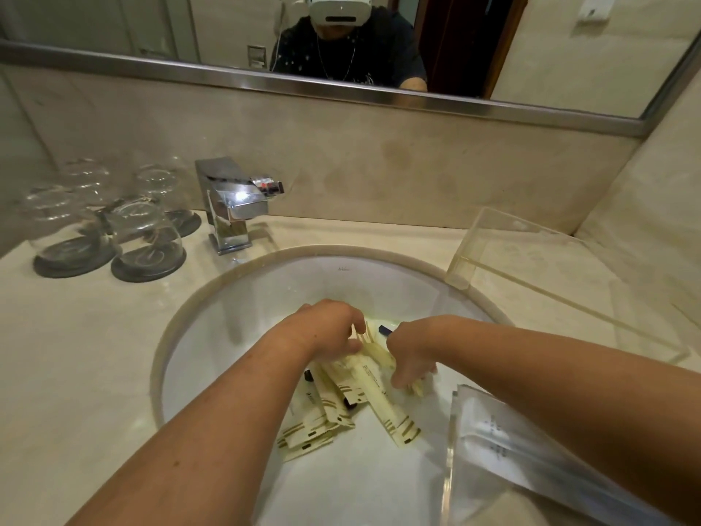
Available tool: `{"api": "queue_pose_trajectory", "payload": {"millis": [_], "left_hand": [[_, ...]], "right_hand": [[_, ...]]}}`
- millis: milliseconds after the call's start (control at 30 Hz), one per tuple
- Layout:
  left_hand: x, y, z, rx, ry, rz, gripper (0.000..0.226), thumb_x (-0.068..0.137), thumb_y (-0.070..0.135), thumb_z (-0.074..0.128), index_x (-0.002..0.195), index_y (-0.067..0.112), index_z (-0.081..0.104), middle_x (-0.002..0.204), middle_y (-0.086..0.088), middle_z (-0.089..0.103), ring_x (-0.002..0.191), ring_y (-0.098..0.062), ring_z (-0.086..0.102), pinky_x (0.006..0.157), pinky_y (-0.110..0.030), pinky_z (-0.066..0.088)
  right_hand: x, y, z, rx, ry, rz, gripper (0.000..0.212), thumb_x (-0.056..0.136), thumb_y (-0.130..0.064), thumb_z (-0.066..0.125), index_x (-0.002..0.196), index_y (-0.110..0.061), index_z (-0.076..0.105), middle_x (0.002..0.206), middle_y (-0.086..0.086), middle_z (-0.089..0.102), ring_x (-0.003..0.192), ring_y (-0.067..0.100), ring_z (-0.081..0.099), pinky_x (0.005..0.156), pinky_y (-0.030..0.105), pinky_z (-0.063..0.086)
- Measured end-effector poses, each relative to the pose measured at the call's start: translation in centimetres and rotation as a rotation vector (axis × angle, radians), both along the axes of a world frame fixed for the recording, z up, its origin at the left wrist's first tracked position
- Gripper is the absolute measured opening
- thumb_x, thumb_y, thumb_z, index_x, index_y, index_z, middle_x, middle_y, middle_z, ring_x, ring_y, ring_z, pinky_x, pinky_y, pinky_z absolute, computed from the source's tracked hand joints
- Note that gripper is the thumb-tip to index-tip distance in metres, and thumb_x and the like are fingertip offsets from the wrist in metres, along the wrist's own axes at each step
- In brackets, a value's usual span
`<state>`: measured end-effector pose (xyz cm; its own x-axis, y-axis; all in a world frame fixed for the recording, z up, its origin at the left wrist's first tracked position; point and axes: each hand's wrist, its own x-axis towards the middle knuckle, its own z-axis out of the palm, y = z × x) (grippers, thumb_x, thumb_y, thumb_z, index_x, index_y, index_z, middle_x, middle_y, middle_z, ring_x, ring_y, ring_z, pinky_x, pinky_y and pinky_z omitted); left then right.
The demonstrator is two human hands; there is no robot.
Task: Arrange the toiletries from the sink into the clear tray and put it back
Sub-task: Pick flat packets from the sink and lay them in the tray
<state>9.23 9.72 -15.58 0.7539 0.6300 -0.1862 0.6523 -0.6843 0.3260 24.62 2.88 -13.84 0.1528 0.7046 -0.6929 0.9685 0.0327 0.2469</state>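
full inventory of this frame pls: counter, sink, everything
toiletry packets: several, cream with gold stripes, piled in the sink
dark-capped items: at least two, black caps, among the packets
sink: one, white, set in the counter
clear tray: one, transparent, on the counter right of the sink
pouch: one, silvery-clear, near right sink rim, partly under the right forearm
faucet: one, chrome, behind the sink
glasses: four, clear, upside down left of the faucet
coasters: at least three, dark grey, under the glasses
mirror: one, steel-framed, on the wall
counter: one, beige
left grip: hand, pinches packets
right grip: hand, fingers curled round packets
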Motion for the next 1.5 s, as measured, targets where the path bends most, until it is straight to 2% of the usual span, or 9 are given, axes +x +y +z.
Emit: {"api": "queue_pose_trajectory", "payload": {"millis": [100, 233, 633, 767, 833, 1000, 1167, 1267, 1500], "left_hand": [[-0.1, -0.2, 0.2, -0.002, -0.012, -0.003, 0.038, 0.095, 0.041, 0.064, 0.132, 0.036, 0.058, 0.113, 0.011, 0.057, 0.116, -0.016, 0.050, 0.092, -0.032, 0.040], [-0.1, -0.3, 0.4, -0.022, -0.017, 0.010, 0.047, 0.094, 0.039, 0.066, 0.139, 0.037, 0.052, 0.124, 0.007, 0.057, 0.120, -0.017, 0.050, 0.101, -0.037, 0.046], [-0.5, -1.0, 1.3, 0.139, -0.173, 0.011, 0.070, 0.093, 0.042, 0.067, 0.154, 0.035, 0.033, 0.143, 0.004, 0.045, 0.131, -0.018, 0.042, 0.107, -0.039, 0.043], [-0.2, -2.3, 2.2, 0.261, -0.259, -0.026, 0.080, 0.090, 0.049, 0.068, 0.157, 0.037, 0.025, 0.152, 0.007, 0.033, 0.134, -0.016, 0.037, 0.108, -0.037, 0.041], [0.0, -3.1, 2.7, 0.338, -0.307, -0.030, 0.087, 0.087, 0.050, 0.070, 0.157, 0.037, 0.022, 0.157, 0.008, 0.028, 0.137, -0.017, 0.036, 0.109, -0.038, 0.042], [0.0, -5.4, 4.6, 0.457, -0.422, -0.080, 0.088, 0.085, 0.049, 0.073, 0.156, 0.038, 0.024, 0.163, 0.012, 0.025, 0.146, -0.014, 0.030, 0.114, -0.039, 0.039], [-0.8, -8.4, 7.3, 0.381, -0.532, -0.117, 0.076, 0.086, 0.051, 0.073, 0.151, 0.042, 0.035, 0.154, 0.022, 0.038, 0.143, -0.004, 0.032, 0.117, -0.038, 0.035], [-1.1, -10.6, 8.5, 0.329, -0.574, -0.134, 0.070, 0.085, 0.049, 0.075, 0.146, 0.042, 0.042, 0.143, 0.025, 0.048, 0.136, 0.000, 0.038, 0.114, -0.035, 0.039], [-2.1, -14.0, 9.5, 0.249, -0.601, -0.138, 0.062, 0.081, 0.052, 0.076, 0.137, 0.044, 0.052, 0.121, 0.029, 0.060, 0.120, 0.001, 0.050, 0.100, -0.025, 0.047]], "right_hand": [[1.1, -0.3, 0.4, 0.113, 0.011, 0.014, 0.028, 0.084, -0.042, 0.058, 0.074, -0.016, 0.058, 0.066, 0.000, 0.065, 0.068, 0.023, 0.065, 0.073, 0.033, 0.060], [2.3, -0.8, 1.5, 0.288, 0.045, -0.005, 0.031, 0.088, -0.040, 0.055, 0.078, -0.012, 0.062, 0.072, 0.003, 0.061, 0.069, 0.023, 0.059, 0.055, 0.028, 0.046], [5.4, -4.7, 4.9, 0.690, 0.265, -0.267, 0.039, 0.091, -0.036, 0.054, 0.063, -0.009, 0.046, 0.063, 0.005, 0.048, 0.057, 0.023, 0.043, 0.054, 0.031, 0.037], [5.8, -7.1, 6.6, 0.821, 0.397, -0.317, 0.040, 0.087, -0.039, 0.053, 0.074, -0.002, 0.060, 0.071, 0.011, 0.065, 0.065, 0.032, 0.058, 0.057, 0.038, 0.045], [5.8, -8.4, 7.5, 0.857, 0.474, -0.330, 0.040, 0.085, -0.041, 0.052, 0.075, -0.004, 0.065, 0.074, 0.011, 0.070, 0.069, 0.028, 0.063, 0.061, 0.039, 0.051], [5.6, -11.6, 9.3, 0.910, 0.580, -0.334, 0.031, 0.089, -0.031, 0.054, 0.068, -0.012, 0.066, 0.063, -0.002, 0.068, 0.050, 0.004, 0.052, 0.050, 0.022, 0.036], [5.9, -15.0, 10.5, 0.932, 0.740, -0.338, 0.030, 0.085, -0.034, 0.051, 0.063, -0.015, 0.060, 0.058, -0.007, 0.059, 0.053, 0.006, 0.050, 0.056, 0.028, 0.041], [6.1, -16.9, 10.9, 0.897, 0.786, -0.299, 0.034, 0.083, -0.037, 0.047, 0.066, -0.010, 0.059, 0.061, 0.001, 0.054, 0.057, 0.010, 0.047, 0.055, 0.038, 0.040], [6.4, -20.5, 10.7, 0.870, 0.838, -0.295, 0.029, 0.089, -0.026, 0.051, 0.070, -0.004, 0.053, 0.061, -0.002, 0.044, 0.057, 0.011, 0.041, 0.056, 0.034, 0.034]]}}
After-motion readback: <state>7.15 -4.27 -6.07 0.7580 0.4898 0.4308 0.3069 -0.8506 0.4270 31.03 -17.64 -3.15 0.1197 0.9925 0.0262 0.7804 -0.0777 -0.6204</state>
